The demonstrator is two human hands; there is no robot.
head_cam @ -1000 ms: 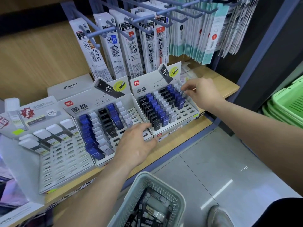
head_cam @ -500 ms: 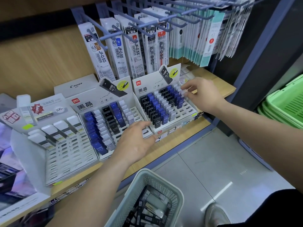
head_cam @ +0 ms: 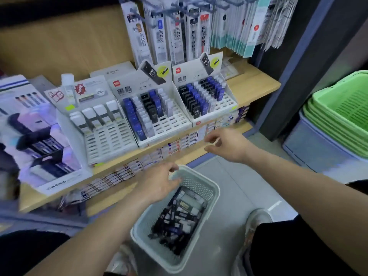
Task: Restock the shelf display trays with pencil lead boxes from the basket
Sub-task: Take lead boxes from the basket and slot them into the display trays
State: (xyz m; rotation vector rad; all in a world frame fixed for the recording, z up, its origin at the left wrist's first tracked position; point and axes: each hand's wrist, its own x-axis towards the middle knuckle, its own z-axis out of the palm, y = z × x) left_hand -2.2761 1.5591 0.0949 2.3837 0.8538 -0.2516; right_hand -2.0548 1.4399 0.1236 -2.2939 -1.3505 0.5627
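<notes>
A wooden shelf (head_cam: pixel 255 86) is seen across the upper part of the view, with a strip of price labels (head_cam: pixel 169 147) along its front edge. A stack of green baskets (head_cam: pixel 338 118) is seen at the far right, beyond the shelf's right end. Hanging refill packs (head_cam: pixel 175 34) are suspended from hooks above the back of the shelf.

Three slotted display trays are set side by side on the shelf. The left tray (head_cam: pixel 111 140) is filled only at its back with white boxes, the middle tray (head_cam: pixel 173 124) is part filled with blue, black and white lead boxes (head_cam: pixel 147 108), and the right tray (head_cam: pixel 224 104), nearest the shelf's right end, is filled at its back rows.

A pale basket (head_cam: pixel 159 255) is placed on the floor below the shelf's front edge, and a heap of pencil lead boxes (head_cam: pixel 179 220) is held in it.

The left hand (head_cam: pixel 159 182) is lowered over the basket's far left rim, fingers relaxed and spread downward, with no box gripped. The right hand (head_cam: pixel 225 144) is held in the air just before the shelf's front edge, below the right tray, its fingers loosely curled and empty, though blurred.
</notes>
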